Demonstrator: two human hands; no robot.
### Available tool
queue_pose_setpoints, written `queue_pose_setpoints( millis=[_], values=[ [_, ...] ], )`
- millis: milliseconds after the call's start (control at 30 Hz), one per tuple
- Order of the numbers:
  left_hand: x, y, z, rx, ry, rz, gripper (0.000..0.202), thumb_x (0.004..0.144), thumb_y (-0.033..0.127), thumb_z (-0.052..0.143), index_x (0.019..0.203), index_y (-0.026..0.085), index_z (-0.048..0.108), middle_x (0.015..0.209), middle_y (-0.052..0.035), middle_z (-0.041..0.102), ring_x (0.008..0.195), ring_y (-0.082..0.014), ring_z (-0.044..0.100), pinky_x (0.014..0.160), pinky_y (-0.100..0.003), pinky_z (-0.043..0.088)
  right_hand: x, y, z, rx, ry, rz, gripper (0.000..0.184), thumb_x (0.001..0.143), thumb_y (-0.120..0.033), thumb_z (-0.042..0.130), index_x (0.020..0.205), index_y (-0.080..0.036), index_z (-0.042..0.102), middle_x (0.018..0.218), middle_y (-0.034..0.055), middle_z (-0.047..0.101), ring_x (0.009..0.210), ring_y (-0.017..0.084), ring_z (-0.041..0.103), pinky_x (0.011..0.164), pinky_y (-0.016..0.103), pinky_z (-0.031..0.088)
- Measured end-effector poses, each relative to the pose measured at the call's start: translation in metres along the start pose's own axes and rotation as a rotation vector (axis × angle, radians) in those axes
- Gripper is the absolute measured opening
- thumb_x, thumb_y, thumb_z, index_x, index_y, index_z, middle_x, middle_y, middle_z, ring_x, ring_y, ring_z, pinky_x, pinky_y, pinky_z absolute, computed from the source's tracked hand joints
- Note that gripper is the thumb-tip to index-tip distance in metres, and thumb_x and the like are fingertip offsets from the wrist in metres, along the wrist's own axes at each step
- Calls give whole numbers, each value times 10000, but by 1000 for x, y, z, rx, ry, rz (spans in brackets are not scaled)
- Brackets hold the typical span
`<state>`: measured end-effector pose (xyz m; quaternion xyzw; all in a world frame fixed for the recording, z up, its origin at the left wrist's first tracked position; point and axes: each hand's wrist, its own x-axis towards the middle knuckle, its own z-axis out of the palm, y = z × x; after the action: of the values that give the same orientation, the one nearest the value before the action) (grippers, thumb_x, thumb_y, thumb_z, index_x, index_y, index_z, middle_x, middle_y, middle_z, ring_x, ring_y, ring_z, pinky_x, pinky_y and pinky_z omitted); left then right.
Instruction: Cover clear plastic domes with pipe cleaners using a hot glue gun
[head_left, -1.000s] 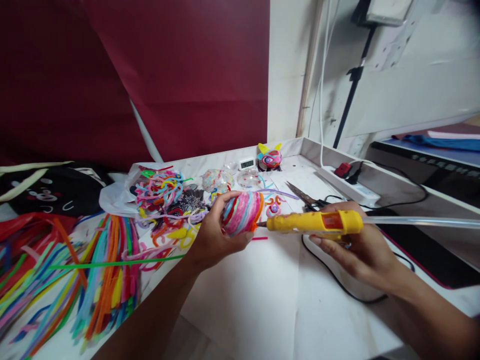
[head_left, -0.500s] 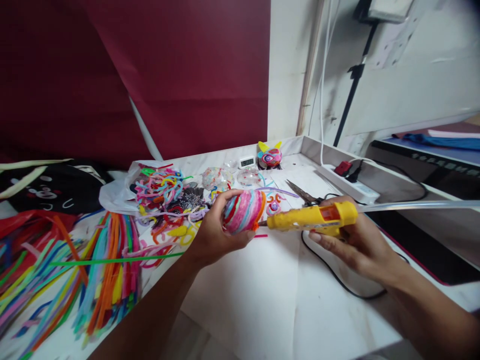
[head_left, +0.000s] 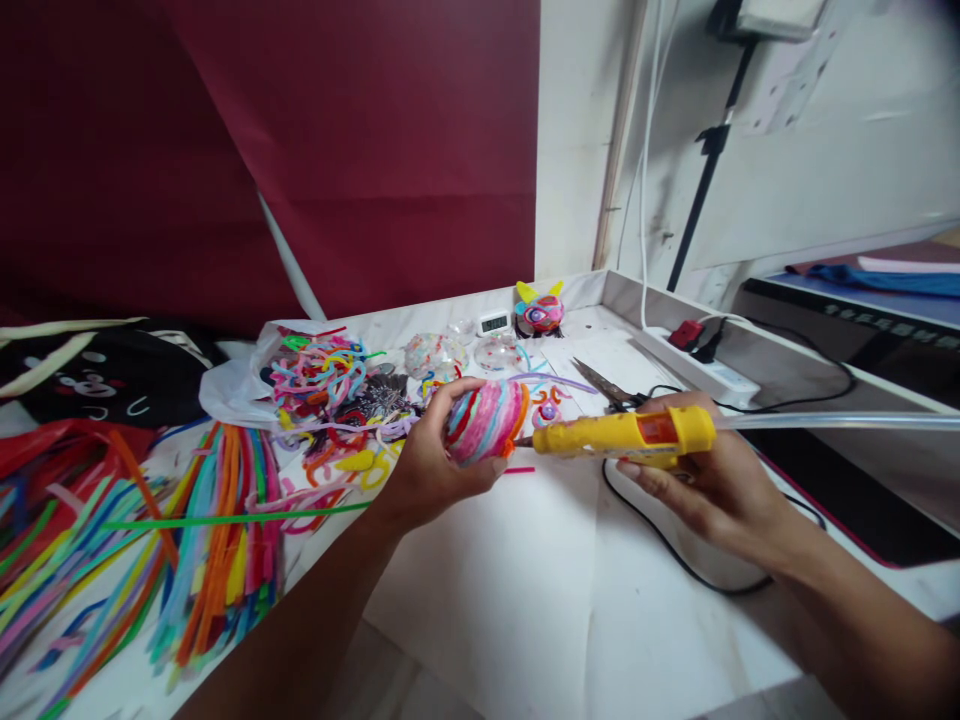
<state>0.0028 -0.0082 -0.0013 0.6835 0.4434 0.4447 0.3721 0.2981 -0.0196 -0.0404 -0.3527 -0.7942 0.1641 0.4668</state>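
Note:
My left hand (head_left: pixel 424 462) grips a ball wrapped in pink, blue and red pipe cleaners (head_left: pixel 486 420) above the white table (head_left: pixel 555 590). My right hand (head_left: pixel 712 480) holds a yellow hot glue gun (head_left: pixel 622 436) level, its nozzle touching the ball's right side near an orange strip. A clear glue stick (head_left: pixel 832 422) juts out of the gun's back toward the right. The gun's black cord (head_left: pixel 667 555) trails across the table under my right hand.
Long pipe cleaners (head_left: pixel 150 560) lie fanned out at the left, and a heap of curled pieces (head_left: pixel 330 385) sits behind the ball. Scissors (head_left: pixel 611 390), a finished horned ball (head_left: pixel 538 312), clear globes (head_left: pixel 435 355), a small clock (head_left: pixel 493 323) and a power strip (head_left: pixel 712 375) stand farther back.
The glue gun's nozzle has stayed at the ball's right side while the gun tilted slightly and levelled again. My left hand has kept the ball nearly still.

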Motion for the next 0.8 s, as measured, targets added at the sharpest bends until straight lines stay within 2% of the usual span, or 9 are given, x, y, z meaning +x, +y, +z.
queue_pose_setpoints(
  millis=[233,433,533,667,800],
  values=[
    [0,3,2,-14,18,-20,733,639,276,802,1290,228,469,1209,-73,588,1006,-227,625,738,-240,521,4,-2,-1,-93,33,-63,257,874,-214,640,1118,-257,570,1083,83,598,880,228,612,783,346,545],
    [1,1,2,-13,17,-18,715,642,262,781,1288,242,474,1203,-68,593,963,-213,635,698,-232,523,2,-2,-1,-50,48,-15,215,875,-223,646,1080,-261,595,1104,88,600,930,244,621,805,358,542],
    [1,1,2,-18,13,-15,721,633,261,774,1288,237,472,1212,-74,592,958,-216,639,688,-233,523,3,-3,0,38,49,73,237,857,-265,680,1081,-250,604,1064,94,617,872,243,643,722,348,554],
    [1,1,1,-27,14,-19,723,621,276,764,1284,239,477,1224,-76,587,951,-218,641,701,-248,526,11,-13,2,286,104,197,299,805,-308,744,1037,-246,566,912,56,633,755,205,650,607,303,557],
    [4,1,-3,6,68,2,714,623,312,748,1282,228,487,1228,-78,575,982,-228,627,736,-266,526,20,-25,-2,466,66,371,312,764,-327,782,955,-229,556,774,20,639,568,134,566,437,229,474]
  ],
)
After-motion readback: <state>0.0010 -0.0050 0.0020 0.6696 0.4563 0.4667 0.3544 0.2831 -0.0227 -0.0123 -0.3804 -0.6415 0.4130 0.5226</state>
